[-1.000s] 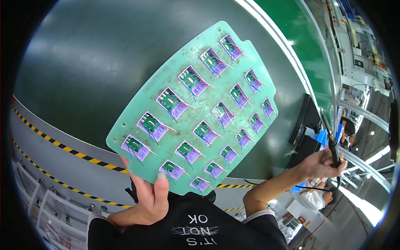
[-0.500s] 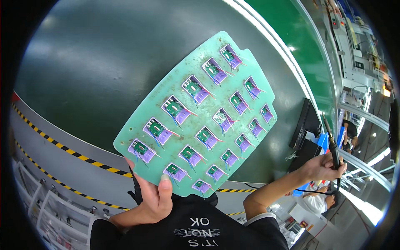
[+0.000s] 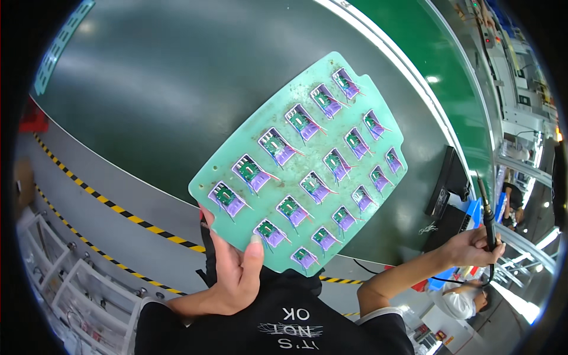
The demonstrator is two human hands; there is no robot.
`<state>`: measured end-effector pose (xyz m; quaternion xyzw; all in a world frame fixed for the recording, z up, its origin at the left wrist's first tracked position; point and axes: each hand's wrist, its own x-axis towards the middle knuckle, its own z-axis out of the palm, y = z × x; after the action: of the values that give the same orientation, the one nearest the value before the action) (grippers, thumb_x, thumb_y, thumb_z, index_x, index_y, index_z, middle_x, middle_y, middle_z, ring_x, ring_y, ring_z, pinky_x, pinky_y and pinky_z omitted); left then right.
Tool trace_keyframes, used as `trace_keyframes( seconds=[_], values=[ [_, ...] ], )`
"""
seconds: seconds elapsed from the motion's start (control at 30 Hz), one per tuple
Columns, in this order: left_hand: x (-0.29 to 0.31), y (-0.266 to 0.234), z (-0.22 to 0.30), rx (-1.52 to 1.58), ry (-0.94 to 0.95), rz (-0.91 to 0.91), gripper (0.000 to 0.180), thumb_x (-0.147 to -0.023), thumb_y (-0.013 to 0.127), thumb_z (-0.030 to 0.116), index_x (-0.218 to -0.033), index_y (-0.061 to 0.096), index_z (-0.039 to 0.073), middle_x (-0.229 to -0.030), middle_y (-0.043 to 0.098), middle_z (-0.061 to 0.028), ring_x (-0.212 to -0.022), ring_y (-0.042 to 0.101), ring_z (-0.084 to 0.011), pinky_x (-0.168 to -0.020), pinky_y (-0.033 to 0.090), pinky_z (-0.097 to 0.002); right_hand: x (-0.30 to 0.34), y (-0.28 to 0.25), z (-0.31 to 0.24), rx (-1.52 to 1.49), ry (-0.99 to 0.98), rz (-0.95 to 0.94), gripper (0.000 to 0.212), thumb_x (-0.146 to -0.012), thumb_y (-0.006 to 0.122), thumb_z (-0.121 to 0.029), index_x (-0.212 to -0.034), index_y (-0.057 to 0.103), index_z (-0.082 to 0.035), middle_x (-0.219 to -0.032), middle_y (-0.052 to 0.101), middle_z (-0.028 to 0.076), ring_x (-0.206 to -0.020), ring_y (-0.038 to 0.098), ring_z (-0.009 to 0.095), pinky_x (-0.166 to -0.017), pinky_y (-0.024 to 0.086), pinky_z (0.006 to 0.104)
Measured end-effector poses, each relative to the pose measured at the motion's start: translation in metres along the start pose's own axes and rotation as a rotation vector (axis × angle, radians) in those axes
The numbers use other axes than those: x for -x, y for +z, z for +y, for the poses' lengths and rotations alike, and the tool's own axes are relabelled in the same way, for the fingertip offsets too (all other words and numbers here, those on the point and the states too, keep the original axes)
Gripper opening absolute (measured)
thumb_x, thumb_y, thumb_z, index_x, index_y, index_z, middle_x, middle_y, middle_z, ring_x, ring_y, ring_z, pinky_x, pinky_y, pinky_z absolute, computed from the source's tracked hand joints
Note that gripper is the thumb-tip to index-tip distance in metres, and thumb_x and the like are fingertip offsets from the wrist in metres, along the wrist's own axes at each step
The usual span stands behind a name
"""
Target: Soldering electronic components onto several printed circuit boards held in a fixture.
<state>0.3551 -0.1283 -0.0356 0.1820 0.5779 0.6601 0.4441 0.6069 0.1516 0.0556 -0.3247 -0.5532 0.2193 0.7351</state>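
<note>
My left hand (image 3: 235, 269) grips the near left edge of a light green tray (image 3: 248, 142), thumb on top and fingers underneath. The tray is held tilted over the dark bench. Rows of slots in it each hold a small green circuit board (image 3: 251, 170) with a purple part and thin red and blue wires sticking out. Off to the right, my right hand (image 3: 473, 247) is closed around the dark handle of a soldering iron (image 3: 487, 207). Its thin tip points up and away from the tray, and a black cord hangs below the hand.
The dark bench top (image 3: 177, 89) has another green tray (image 3: 62, 47) at its far left. A black box (image 3: 447, 228) and blue bins (image 3: 473, 213) stand on the right. Black-and-yellow tape (image 3: 118, 210) runs along the floor. A person in white (image 3: 458, 302) is beyond my right arm.
The tray and both hands have shifted to the right in the picture. Another green tray has come into view at the far left. Both grips are unchanged.
</note>
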Motion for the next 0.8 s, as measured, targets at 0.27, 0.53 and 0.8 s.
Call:
trace_keyframes(
  seconds=[0.27, 0.53, 0.8],
  values=[
    [-0.029, 0.091, 0.012, -0.256, 0.145, 0.205, 0.066, -0.101, 0.041, 0.020, -0.155, 0.007, 0.003, -0.156, 0.022, -0.0149, -0.139, 0.030, -0.0257, -0.113, 0.025, -0.0374, -0.055, -0.056, 0.022, 0.058, -0.114, 0.271, 0.031, -0.094, 0.048, -0.022, -0.065, 0.037, -0.015, -0.052, 0.027, -0.006, -0.044, 0.025, 0.005, -0.044, 0.020, 0.0219],
    [-0.021, 0.178, 0.052, -0.101, 0.171, 0.267, 0.063, -0.102, 0.044, 0.025, -0.155, 0.013, 0.010, -0.153, 0.029, -0.0130, -0.134, 0.040, -0.0262, -0.105, 0.039, -0.0408, -0.082, -0.127, 0.017, 0.171, -0.227, 0.179, 0.020, -0.090, 0.054, -0.008, -0.074, 0.045, -0.002, -0.055, 0.045, 0.005, -0.044, 0.035, 0.007, -0.043, 0.031, 0.0234],
    [-0.029, 0.161, 0.060, 0.078, 0.052, -0.004, 0.049, -0.102, 0.048, 0.024, -0.143, 0.035, -0.001, -0.142, 0.047, -0.0144, -0.124, 0.052, -0.0263, -0.103, 0.047, -0.0412, -0.077, -0.143, 0.012, 0.402, -0.321, -0.039, 0.013, -0.078, 0.068, 0.001, -0.078, 0.056, -0.002, -0.055, 0.050, 0.005, -0.042, 0.046, 0.016, -0.041, 0.037, 0.0283]
  ],
)
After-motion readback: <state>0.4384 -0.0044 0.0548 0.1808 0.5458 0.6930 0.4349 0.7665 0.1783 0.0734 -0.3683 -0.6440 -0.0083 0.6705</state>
